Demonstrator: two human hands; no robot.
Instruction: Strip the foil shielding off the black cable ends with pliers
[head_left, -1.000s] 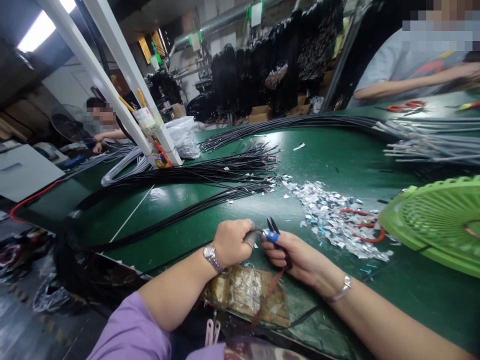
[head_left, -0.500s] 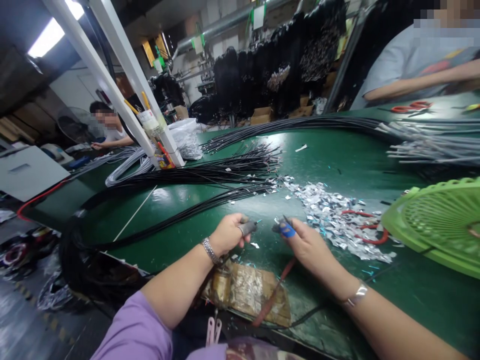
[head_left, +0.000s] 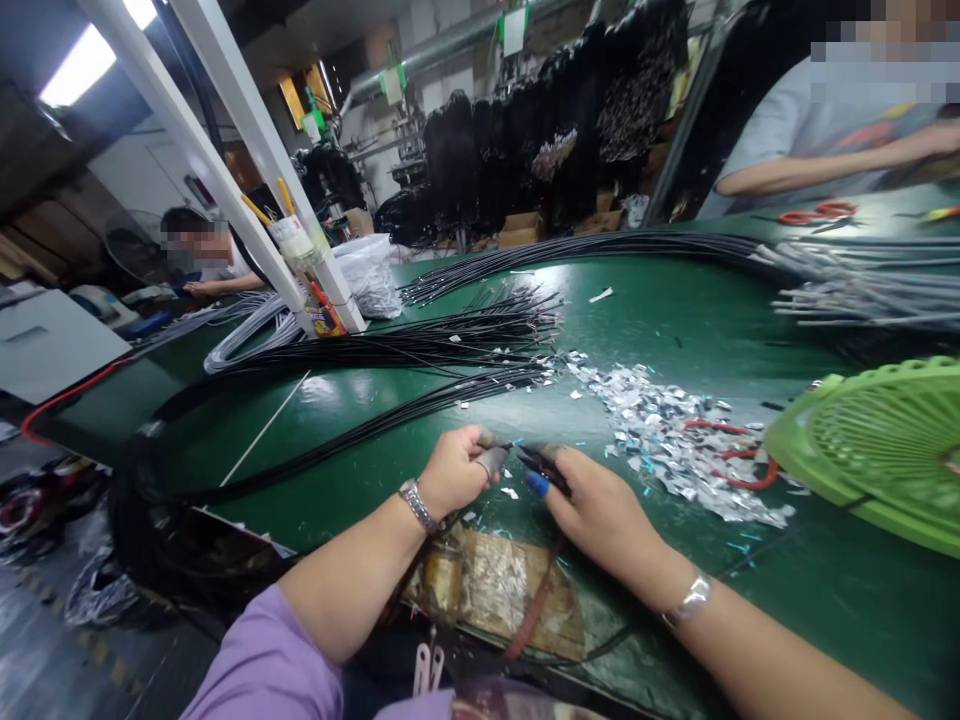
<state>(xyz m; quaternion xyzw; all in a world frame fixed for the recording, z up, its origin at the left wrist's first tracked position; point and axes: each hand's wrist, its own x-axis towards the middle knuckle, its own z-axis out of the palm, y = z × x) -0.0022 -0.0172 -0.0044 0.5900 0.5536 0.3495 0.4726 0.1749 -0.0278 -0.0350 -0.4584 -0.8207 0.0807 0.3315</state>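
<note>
My left hand (head_left: 461, 463) is closed, with grey wraps on its fingertips. It pinches the end of a thin black cable (head_left: 511, 446), whose tip points right. Close by on the right, my right hand (head_left: 577, 490), a blue wrap on one finger, closes round a dark two-bladed cutting tool (head_left: 538, 458). The blades point left at the cable tip; whether they touch it I cannot tell. Scraps of silver foil (head_left: 660, 430) and small blue-green bits lie on the green table (head_left: 420, 490) to the right. Bundled black cables (head_left: 390, 415) stretch out beyond my hands.
A green plastic fan or basket-like cover (head_left: 870, 450) stands at the right, beside red-handled pliers (head_left: 750, 468). Grey-ended cables (head_left: 862, 285) lie behind it. White posts (head_left: 247, 130) rise at the left. Taped cardboard (head_left: 517, 590) lies at the near edge. Two other people sit at the table.
My right hand has moved left and turned, bringing the cutting tool's blades up to the cable tip. My left hand has stayed nearly in place. The view has shifted slightly.
</note>
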